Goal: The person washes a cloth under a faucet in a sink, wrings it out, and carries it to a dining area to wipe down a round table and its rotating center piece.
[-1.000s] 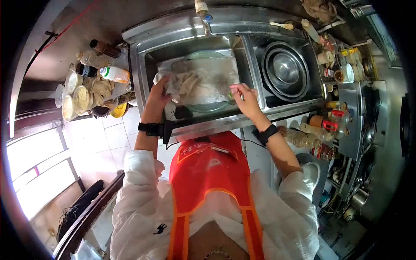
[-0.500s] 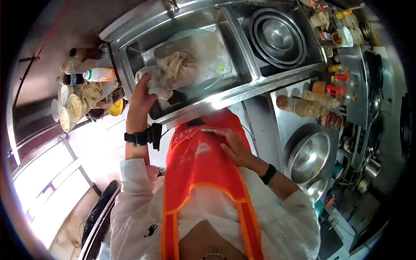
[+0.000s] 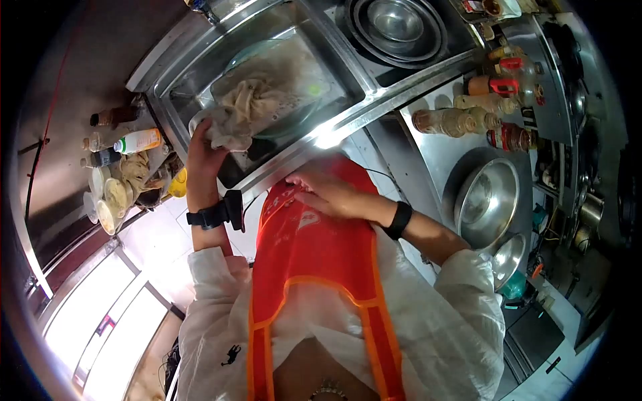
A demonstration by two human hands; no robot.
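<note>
At the left end of the sink [image 3: 332,45], my left hand [image 3: 204,150] has its fingers closed on a wet greyish cloth [image 3: 231,132]. A beige cloth [image 3: 254,97] lies crumpled right against it, partly in the cloudy water [image 3: 284,70]. My right hand [image 3: 329,194] lies over the front of the red apron [image 3: 314,250], fingers stretched out and holding nothing visible.
Nested metal bowls [image 3: 396,25] sit in the right basin. Glass bottles [image 3: 445,123] and a large steel bowl [image 3: 488,200] stand on the right-hand counter. Bottles [image 3: 138,141] and tubs [image 3: 115,194] crowd the left side. A tap [image 3: 202,9] shows at the back.
My right hand has slid leftward and up across the apron. My left hand keeps its hold on the greyish cloth. The view has tilted, shifting the sink up and left.
</note>
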